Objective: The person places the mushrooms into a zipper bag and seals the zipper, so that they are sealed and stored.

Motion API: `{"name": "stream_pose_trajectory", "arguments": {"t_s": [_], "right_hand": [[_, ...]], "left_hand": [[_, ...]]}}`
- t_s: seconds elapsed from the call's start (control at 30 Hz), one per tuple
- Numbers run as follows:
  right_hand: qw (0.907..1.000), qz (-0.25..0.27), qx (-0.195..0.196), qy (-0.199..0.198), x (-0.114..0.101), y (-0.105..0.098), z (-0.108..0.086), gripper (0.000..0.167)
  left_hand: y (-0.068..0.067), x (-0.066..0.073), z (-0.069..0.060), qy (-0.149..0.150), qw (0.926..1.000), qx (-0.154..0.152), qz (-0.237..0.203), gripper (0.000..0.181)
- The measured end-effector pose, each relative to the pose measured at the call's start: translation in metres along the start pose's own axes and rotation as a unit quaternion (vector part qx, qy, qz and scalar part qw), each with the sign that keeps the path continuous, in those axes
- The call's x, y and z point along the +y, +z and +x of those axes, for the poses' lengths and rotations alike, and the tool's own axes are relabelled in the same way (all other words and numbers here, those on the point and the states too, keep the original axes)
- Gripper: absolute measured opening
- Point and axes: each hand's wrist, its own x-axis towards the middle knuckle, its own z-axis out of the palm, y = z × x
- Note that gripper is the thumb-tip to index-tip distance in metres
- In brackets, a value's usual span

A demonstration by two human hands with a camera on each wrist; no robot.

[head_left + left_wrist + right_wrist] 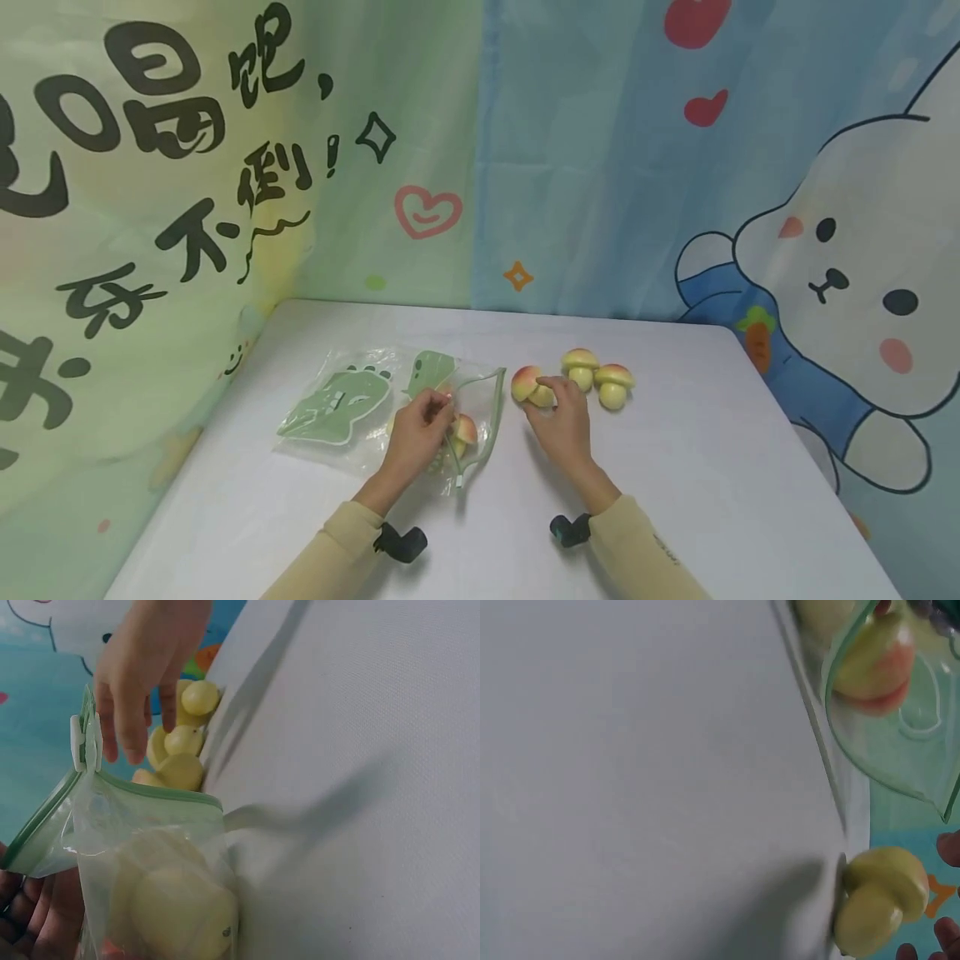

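My left hand (415,435) pinches the edge of a clear zip bag (493,421) with green trim and a green dinosaur print. The bag's mouth gapes toward the right, and a white slider (86,742) sits on its zip. Through the plastic shows a toy mushroom (465,430), yellow with a reddish cap. Over another toy mushroom (527,383) outside the bag, my right hand (562,417) hovers with thumb and fingers spread. In the right wrist view, its fingertips (949,849) stand apart from the mushroom (885,889).
Two more toy mushrooms (580,368) (613,386) stand side by side just right of my right hand. Everything lies on a white table (712,467). A printed curtain (570,167) with cartoon figures hangs behind and to the sides.
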Motion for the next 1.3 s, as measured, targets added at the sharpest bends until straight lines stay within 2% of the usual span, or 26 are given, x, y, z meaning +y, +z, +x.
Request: {"name": "stream_pose_trajectory", "arguments": {"t_s": [0.07,0.2,0.4,0.57,0.9,1.17,1.3], "right_hand": [[0.9996,-0.026,-0.010,-0.001,-0.001,-0.001,0.008,0.046],[0.9970,-0.060,-0.043,0.022,-0.003,-0.002,0.023,0.053],[0.9894,-0.076,-0.107,0.062,-0.002,-0.003,0.035,0.067],[0.9853,-0.087,-0.135,0.058,0.001,0.000,0.038,0.071],[0.9857,-0.098,-0.134,0.027,0.006,0.007,0.042,0.069],[0.9850,-0.107,-0.130,0.038,0.012,0.011,0.044,0.067],[0.9865,-0.099,-0.127,0.029,0.013,0.011,0.045,0.067]], "left_hand": [[0.000,-0.001,0.001,0.000,1.0000,-0.002,-0.005,0.003],[0.000,-0.004,0.001,0.000,1.0000,-0.004,-0.006,0.004],[0.000,-0.004,0.001,0.004,1.0000,0.001,0.004,0.005],[-0.001,-0.004,0.001,-0.001,1.0000,0.003,-0.006,0.007],[-0.001,-0.006,0.003,-0.007,1.0000,0.006,0.003,0.009],[-0.002,-0.004,0.003,-0.005,0.9999,0.013,0.006,0.012],[-0.003,-0.004,0.004,-0.011,0.9998,0.015,-0.002,0.012]]}}
